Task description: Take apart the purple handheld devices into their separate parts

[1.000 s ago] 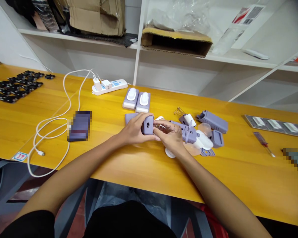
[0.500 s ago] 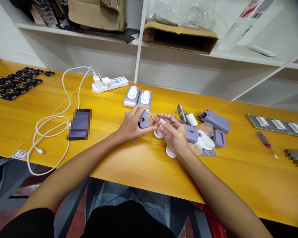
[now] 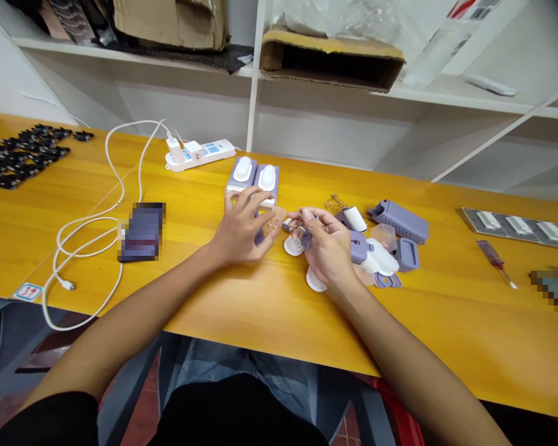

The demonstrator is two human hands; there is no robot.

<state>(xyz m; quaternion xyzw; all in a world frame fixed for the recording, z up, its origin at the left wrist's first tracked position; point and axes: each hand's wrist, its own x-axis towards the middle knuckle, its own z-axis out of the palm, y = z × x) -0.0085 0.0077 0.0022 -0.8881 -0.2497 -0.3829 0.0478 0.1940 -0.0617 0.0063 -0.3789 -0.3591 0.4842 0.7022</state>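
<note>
My left hand (image 3: 242, 230) is curved, thumb and fingertips around a thin clear plastic piece (image 3: 275, 220) with brownish marks. A purple part (image 3: 259, 236) shows partly beneath that hand. Close by on the right, my right hand (image 3: 328, 246) is closed, palm up, with a small purplish part (image 3: 307, 238) in its fingers; its exact kind is unclear. Under the fingertips lies a white round disc (image 3: 294, 245), and another white disc (image 3: 315, 280) is partly covered by my right hand. A thin coiled spring (image 3: 335, 202) lies behind the right hand.
Two purple-and-white units (image 3: 240, 172) stand behind my left hand. Right of my hands lie a purple perforated housing (image 3: 402, 222), a white oval part (image 3: 382, 257) and a screwdriver (image 3: 496, 262). A phone (image 3: 142, 232), white cable and power strip (image 3: 199, 155) are on the left.
The stretched coil between my hands is no longer there. My left hand has moved slightly left, fingers more spread. My right hand now has a small purplish part in its fingers.
</note>
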